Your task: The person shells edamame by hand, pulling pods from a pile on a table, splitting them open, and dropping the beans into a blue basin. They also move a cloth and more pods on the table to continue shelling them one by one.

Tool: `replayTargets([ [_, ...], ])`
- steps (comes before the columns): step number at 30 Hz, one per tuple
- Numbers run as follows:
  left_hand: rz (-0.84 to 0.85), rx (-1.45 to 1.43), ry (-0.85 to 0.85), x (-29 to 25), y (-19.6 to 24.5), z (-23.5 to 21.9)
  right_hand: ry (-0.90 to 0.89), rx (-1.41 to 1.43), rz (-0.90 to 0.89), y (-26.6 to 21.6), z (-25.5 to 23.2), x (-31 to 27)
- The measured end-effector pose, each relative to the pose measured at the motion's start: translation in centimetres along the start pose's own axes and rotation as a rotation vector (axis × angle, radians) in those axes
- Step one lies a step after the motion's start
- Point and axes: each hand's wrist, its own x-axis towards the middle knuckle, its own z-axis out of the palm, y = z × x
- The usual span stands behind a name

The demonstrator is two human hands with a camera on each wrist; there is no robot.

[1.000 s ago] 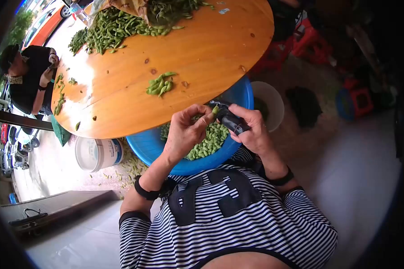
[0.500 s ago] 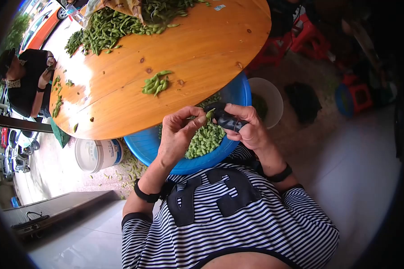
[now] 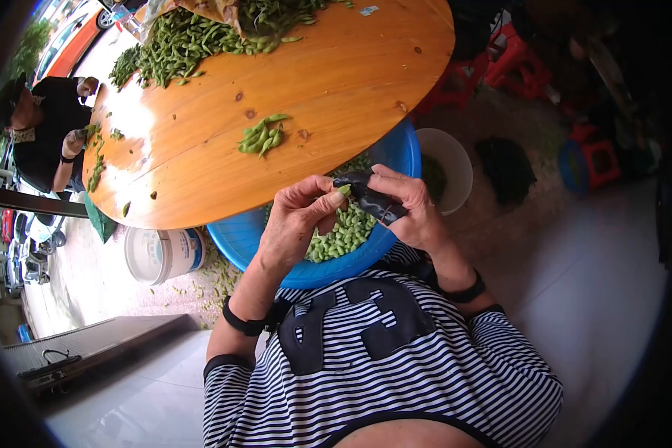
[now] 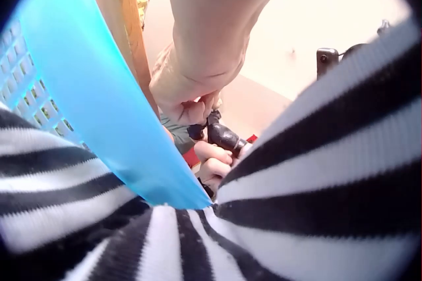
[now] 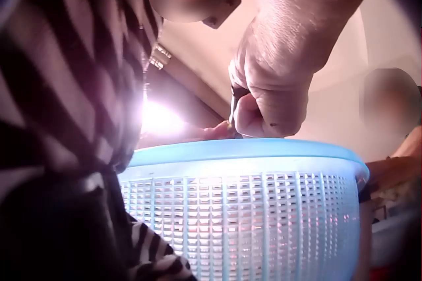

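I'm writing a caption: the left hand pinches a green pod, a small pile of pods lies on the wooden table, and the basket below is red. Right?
The basket is blue, not red, as the head view shows. The rest stands: the left hand pinches a green pod, and the small pile lies on the wooden table.

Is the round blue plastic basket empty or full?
Partly full: pale-green beans lie in the blue plastic basket, with bare inner wall showing between them and the rim. Their depth I cannot tell.
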Motion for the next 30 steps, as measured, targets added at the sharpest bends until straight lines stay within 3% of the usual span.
replayTargets([
  [1,-0.006,0.046,0.004,-0.1,0.2,0.1,-0.026,-0.013,-0.064,-0.1,-0.3,0.4],
  [4,-0.059,0.208,-0.037,-0.1,0.1,-1.5,-0.158,-0.047,-0.026,0.8,-1.1,0.3],
  [5,-0.06,0.208,-0.036,0.0,0.1,-1.5,-0.123,-0.08,-0.06,0.6,-0.8,0.4],
  [7,0.494,1.052,0.06,0.0,0.1,-1.5,-0.041,-0.121,-0.025,0.8,-1.0,0.3],
  [10,0.594,1.286,0.087,-0.2,-1.1,-1.8,0.154,-0.098,0.044,1.6,-1.9,0.1],
  [11,0.55,1.354,0.094,-0.3,-1.3,-1.7,0.166,-0.109,0.065,1.6,-2.1,-0.1],
  [15,0.535,1.252,0.073,-0.1,-1.8,-1.2,0.164,-0.101,0.116,0.9,-2.3,-0.4],
  [17,0.239,0.363,0.042,0.0,-2.1,-0.7,0.176,-0.044,0.14,0.8,-1.8,-0.7],
  [20,0.156,0.124,-0.061,0.1,-0.9,-0.7,0.15,0.034,0.18,0.2,-1.0,-0.8],
  [25,0.283,0.106,0.068,0.6,-0.7,0.2,-0.013,0.158,0.282,-1.5,-0.1,-0.7],
  [30,0.285,0.089,0.083,0.7,-0.6,1.2,0.022,0.334,0.374,-1.6,0.8,-0.5],
])
